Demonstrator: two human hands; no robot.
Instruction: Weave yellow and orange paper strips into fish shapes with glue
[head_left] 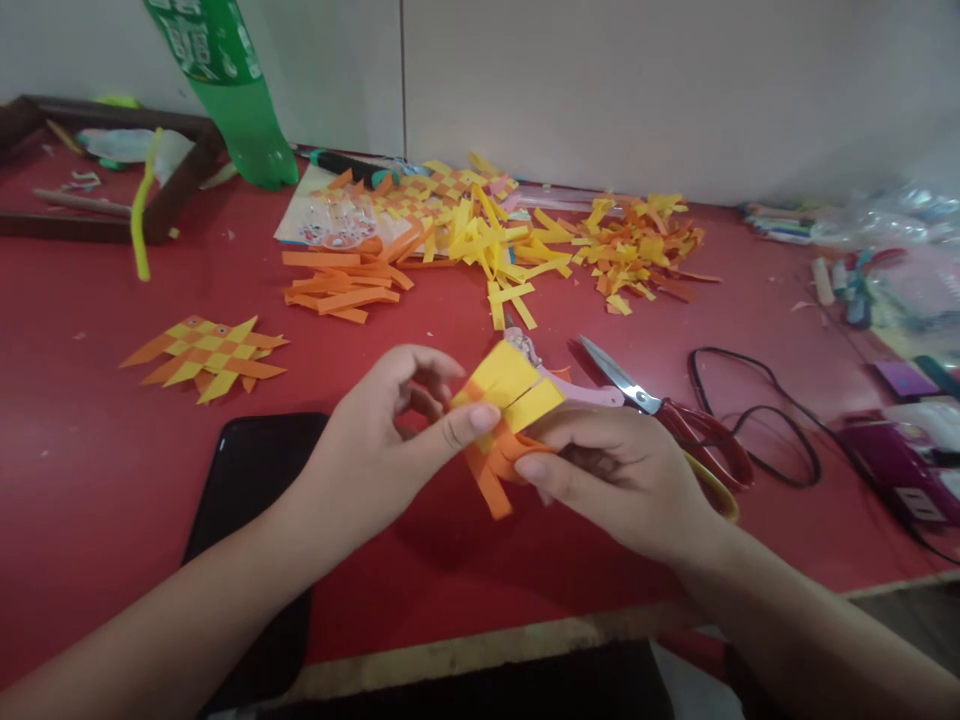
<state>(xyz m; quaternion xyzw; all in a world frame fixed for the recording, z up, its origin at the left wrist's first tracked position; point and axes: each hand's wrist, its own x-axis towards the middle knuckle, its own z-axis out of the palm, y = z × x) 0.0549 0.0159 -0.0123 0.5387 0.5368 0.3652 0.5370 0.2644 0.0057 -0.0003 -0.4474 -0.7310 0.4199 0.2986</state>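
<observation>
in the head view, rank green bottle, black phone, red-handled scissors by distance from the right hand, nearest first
From the right hand:
1. Red-handled scissors: just beyond it.
2. Black phone: to its left, partly behind the left forearm.
3. Green bottle: far left, by the wall.

red counter (75, 500) with a pale front edge (465, 650), plain gray wall (637, 100) behind, thin dark line (403, 80) up it, soft light
</observation>
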